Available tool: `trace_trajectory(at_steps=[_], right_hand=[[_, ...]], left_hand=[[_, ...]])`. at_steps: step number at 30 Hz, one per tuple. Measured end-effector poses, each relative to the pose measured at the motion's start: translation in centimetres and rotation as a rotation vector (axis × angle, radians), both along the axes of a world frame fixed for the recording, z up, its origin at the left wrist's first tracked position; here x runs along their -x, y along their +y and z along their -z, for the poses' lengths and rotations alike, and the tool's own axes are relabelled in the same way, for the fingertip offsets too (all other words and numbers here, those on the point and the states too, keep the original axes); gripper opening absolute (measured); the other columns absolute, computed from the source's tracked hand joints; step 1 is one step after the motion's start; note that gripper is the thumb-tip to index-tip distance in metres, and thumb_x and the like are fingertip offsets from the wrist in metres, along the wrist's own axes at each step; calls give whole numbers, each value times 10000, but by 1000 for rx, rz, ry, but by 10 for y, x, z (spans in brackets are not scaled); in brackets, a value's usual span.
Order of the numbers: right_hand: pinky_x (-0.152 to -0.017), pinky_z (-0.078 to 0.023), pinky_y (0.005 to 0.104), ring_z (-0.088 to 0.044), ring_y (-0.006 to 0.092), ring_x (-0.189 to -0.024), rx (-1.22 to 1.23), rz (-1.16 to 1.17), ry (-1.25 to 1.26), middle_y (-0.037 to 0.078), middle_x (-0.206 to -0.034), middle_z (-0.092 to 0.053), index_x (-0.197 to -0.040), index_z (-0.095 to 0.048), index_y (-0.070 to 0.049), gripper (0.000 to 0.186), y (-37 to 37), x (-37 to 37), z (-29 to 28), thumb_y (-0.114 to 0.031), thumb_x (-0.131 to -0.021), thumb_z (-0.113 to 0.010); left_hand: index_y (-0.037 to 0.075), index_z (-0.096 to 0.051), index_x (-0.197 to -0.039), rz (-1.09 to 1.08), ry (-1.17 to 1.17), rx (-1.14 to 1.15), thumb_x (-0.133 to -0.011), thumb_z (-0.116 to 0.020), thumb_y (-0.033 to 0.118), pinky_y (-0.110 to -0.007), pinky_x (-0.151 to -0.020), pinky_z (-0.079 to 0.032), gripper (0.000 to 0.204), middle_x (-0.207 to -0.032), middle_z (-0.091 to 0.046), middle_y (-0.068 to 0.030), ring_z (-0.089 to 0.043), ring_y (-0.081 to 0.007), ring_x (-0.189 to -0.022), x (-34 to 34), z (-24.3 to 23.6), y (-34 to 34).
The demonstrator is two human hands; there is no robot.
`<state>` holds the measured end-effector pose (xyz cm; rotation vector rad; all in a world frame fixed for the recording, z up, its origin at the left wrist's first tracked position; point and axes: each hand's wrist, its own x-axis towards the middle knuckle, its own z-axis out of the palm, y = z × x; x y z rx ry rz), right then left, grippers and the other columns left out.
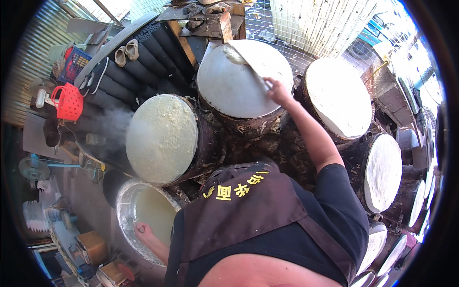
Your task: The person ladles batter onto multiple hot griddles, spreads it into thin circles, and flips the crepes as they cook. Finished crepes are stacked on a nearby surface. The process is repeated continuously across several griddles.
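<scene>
Cook yard, steamy corner: spreading step in hand

Corrugated metal wall (45, 28) far L, white slatted panel (325, 26) at the back, drum-shaped griddles ranged around us. Steam (114, 122) drifts beside the left griddle (160, 138), which carries a lumpy pale layer; the right griddle (337, 98) has a smoother white one.

Our right hand (276, 91) is over the center griddle (239, 98). Its grip is pinching the near end of a long spreader blade (251, 63), which slants across the griddle top, up-L toward the far rim. A small patch of pale batter (235, 56) lies just beside the blade's far end. Our left hand (143, 232) is down at the batter tub (125, 205), near its inner wall; fingers look curled, but we can't tell if that grip has hold of anything.

To do it well, IMO: hold the blade at a low, even tilt w/ light pressure, full edge on the surface, so the film comes out uniform. Swing in one smooth arc, no stop-start, or we'd prob. leave ridges. Work the thicker patch out to thin spots ASAP, before it sets. Ease off near the rim to avoid drips, & hold our right forearm (313, 126) clear of the edge, likely hot.
</scene>
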<state>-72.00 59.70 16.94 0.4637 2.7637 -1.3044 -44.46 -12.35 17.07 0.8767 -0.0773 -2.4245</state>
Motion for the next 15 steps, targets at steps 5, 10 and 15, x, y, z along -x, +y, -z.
trace_trajectory(at_steps=[5, 10, 15], right_hand=[[-606, -520, 335, -609, 148, -667, -30, -105, 8, 118, -754, -652, -1283, -570, -185, 545, 8, -27, -22, -26, -762, -583], [-577, -514, 310, -617, 162, -612, -239, 113, 268, 157, -782, -677, -1262, -586, -162, 508, 27, 9, -11, -14, -779, -531], [-588, -538, 258, -569, 129, -596, -162, -228, 64, 107, -882, -689, -1280, -563, -186, 519, -15, -15, -26, 36, -815, -500]], left_hand=[[88, -351, -737, 19, 55, -6, -891, -480, 23, -224, -465, -420, 211, -608, -328, 3, -359, -99, -473, 1, -4, 3], [76, -363, -747, 3, 272, 9, -931, -427, 50, -223, -460, -406, 197, -590, -329, -9, -344, -102, -456, 12, -1, 12], [45, -399, -796, 61, 436, -126, -939, -427, 48, -235, -459, -393, 146, -573, -341, -15, -377, -112, -470, 3, -20, 52]])
